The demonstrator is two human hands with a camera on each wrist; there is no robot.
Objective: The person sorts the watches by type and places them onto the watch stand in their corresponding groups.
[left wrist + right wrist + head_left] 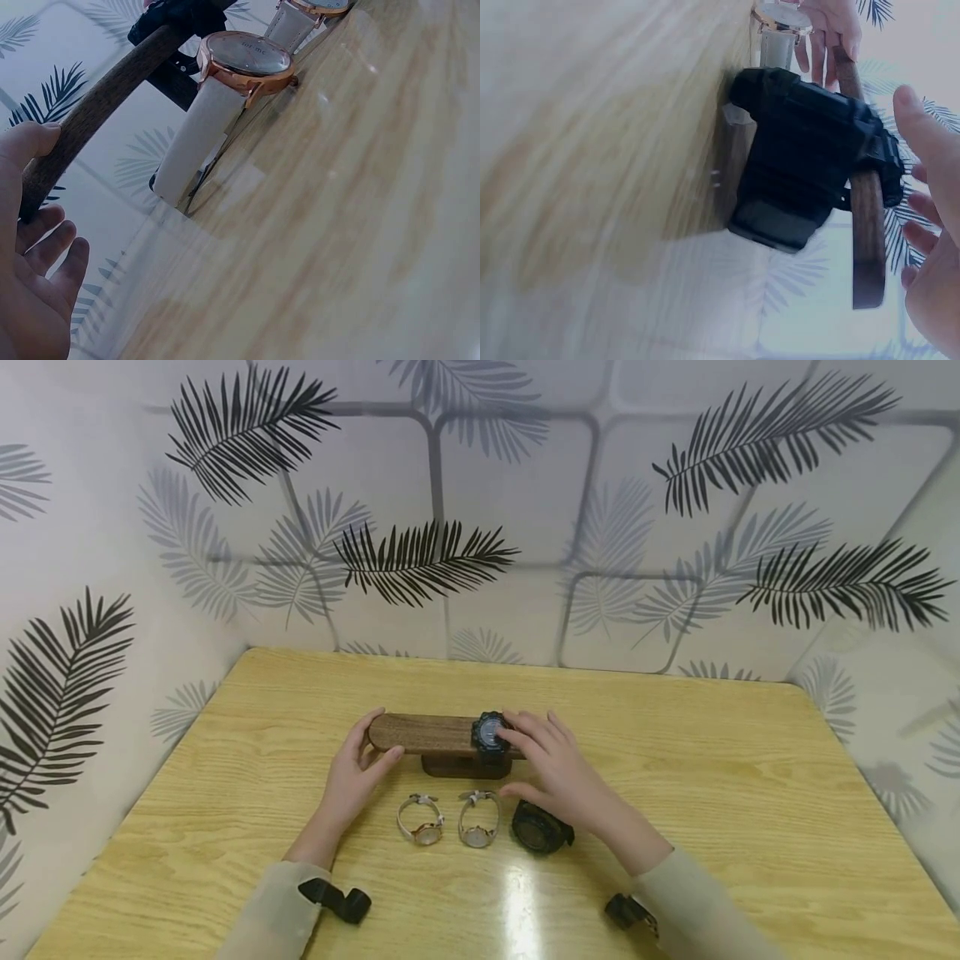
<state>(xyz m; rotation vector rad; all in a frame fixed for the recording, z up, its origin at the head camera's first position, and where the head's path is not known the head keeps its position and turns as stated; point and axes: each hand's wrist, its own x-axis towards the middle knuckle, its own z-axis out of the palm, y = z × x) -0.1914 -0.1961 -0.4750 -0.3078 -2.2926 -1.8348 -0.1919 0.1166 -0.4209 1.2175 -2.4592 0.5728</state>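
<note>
A wooden watch stand [423,732] with a raised bar stands mid-table. My left hand [351,781] grips the bar's left end, thumb in front and fingers behind; the left wrist view shows the bar [97,97] between them. A dark digital-looking wristwatch [491,732] is strapped round the bar right of its middle. At that watch, my right hand [558,768] has its fingers extended, with fingertips over its right side. In the right wrist view this hand [937,217] has thumb and fingers apart, holding nothing. Contact with the watch is hard to tell.
In front of the stand, two pale-strapped watches with rose-gold cases, a left one [427,833] and a middle one [476,836], stand beside a bulky black watch [532,831]. The wooden table [712,793] meets a leaf-patterned backdrop [517,485] behind.
</note>
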